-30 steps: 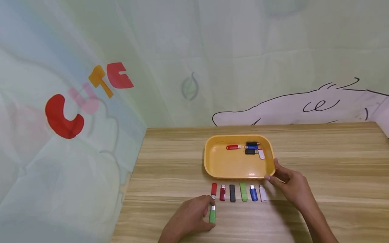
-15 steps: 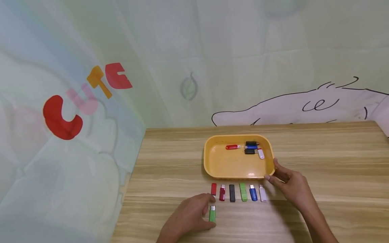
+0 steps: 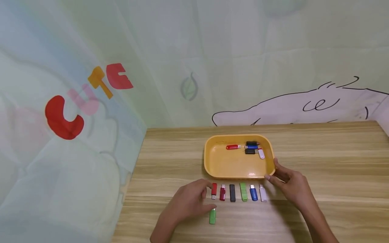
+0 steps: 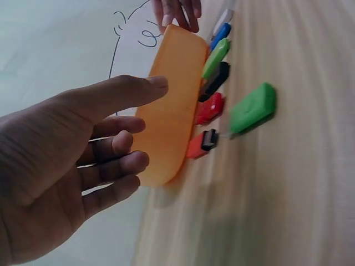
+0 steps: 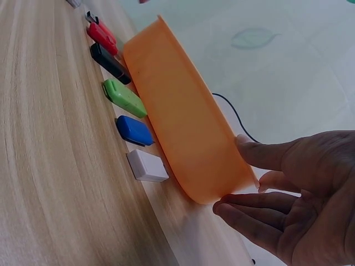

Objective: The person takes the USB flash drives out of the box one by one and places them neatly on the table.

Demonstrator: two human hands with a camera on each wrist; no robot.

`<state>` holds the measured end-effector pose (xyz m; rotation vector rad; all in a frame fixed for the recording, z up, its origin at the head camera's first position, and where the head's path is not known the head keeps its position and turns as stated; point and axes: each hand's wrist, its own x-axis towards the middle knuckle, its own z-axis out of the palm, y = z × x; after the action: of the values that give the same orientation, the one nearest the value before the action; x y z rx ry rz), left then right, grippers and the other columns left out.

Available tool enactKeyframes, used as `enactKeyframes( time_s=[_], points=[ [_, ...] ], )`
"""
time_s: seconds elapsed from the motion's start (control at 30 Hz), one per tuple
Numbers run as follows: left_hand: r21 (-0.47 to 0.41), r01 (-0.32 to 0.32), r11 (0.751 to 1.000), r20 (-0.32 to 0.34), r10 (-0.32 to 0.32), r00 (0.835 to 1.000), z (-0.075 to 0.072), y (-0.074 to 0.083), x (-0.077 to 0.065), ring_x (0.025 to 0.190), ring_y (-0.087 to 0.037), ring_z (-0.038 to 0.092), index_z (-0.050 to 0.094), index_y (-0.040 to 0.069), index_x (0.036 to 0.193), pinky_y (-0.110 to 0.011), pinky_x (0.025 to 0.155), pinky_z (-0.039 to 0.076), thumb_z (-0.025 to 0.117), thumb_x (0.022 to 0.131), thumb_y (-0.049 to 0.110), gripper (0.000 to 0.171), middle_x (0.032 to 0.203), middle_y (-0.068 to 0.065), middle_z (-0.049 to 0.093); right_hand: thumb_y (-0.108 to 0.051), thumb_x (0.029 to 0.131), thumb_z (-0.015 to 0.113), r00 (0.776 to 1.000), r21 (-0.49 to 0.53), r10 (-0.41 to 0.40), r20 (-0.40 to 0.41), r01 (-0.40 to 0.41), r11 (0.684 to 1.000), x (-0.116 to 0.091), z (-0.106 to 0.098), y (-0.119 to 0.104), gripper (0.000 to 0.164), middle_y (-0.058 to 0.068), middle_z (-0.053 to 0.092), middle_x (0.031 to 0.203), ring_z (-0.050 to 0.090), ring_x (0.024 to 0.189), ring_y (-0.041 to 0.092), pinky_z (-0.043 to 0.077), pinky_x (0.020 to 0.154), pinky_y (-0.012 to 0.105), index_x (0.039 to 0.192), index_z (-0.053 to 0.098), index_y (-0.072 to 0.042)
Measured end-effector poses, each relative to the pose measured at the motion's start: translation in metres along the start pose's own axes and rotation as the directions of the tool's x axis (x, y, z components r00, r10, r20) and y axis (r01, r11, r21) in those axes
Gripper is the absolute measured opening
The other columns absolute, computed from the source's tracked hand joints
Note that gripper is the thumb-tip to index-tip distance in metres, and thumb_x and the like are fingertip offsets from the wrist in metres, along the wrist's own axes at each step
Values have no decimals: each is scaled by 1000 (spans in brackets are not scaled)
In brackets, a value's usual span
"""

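Note:
My left hand (image 3: 189, 199) hovers over the table's near side with loose fingers and nothing held. Its thumb is above a green USB stick (image 3: 212, 217), which lies alone on the wood. Close to its index fingertip lies a red USB stick (image 3: 214, 189), the left end of a row. Rightward follow a dark red stick (image 3: 223, 194), a black stick (image 3: 232, 193), a light green stick (image 3: 243, 192), a blue stick (image 3: 253, 194) and a white stick (image 3: 263, 194). At its front right corner, my right hand (image 3: 293, 187) grips the orange-yellow tray (image 3: 226, 167) between thumb and fingers.
Inside the tray, a red stick (image 3: 232, 147) lies apart from a cluster with a blue stick (image 3: 251, 147), two black ones and a white stick (image 3: 261, 154). Printed cloth (image 3: 170, 67) hangs behind and left of the wooden table (image 3: 328, 162).
My left hand has let go of the green stick and moved up and slightly left, away from it. The green stick stays below the row. My right hand and the tray have not moved.

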<state>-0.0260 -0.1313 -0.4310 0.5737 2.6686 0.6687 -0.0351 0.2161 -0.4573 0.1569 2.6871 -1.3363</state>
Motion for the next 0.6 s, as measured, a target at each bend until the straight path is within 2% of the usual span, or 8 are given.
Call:
enactKeyframes(
  time_s=[0.13, 0.33, 0.6],
  points=[
    [-21, -11, 1000, -55, 10, 998, -4, 2, 6, 74, -3, 52, 70, 19, 120, -19, 64, 46, 89, 86, 41, 44, 89, 10, 59, -33, 96, 80, 1000, 2, -5, -2, 5, 1000, 0, 0, 2, 77, 17, 63, 140, 66, 127, 41, 47, 108, 64, 156, 43, -2],
    [-27, -61, 998, -96, 58, 994, -8, 4, 14, 81, -5, 56, 70, 17, 122, -18, 70, 51, 86, 90, 37, 41, 99, 8, 65, -34, 96, 80, 1000, 7, -14, -4, 14, 1000, 0, 0, 2, 78, 17, 63, 140, 68, 126, 40, 49, 107, 61, 157, 42, -3],
    [-43, -86, 995, -174, 78, 982, -13, 5, 30, 84, -5, 59, 71, 13, 121, -19, 72, 53, 81, 96, 27, 30, 101, 7, 67, -37, 96, 80, 1000, 12, -10, 1, 10, 1000, 0, 0, 1, 79, 18, 63, 141, 68, 126, 40, 47, 108, 63, 157, 42, -3]
  ],
)
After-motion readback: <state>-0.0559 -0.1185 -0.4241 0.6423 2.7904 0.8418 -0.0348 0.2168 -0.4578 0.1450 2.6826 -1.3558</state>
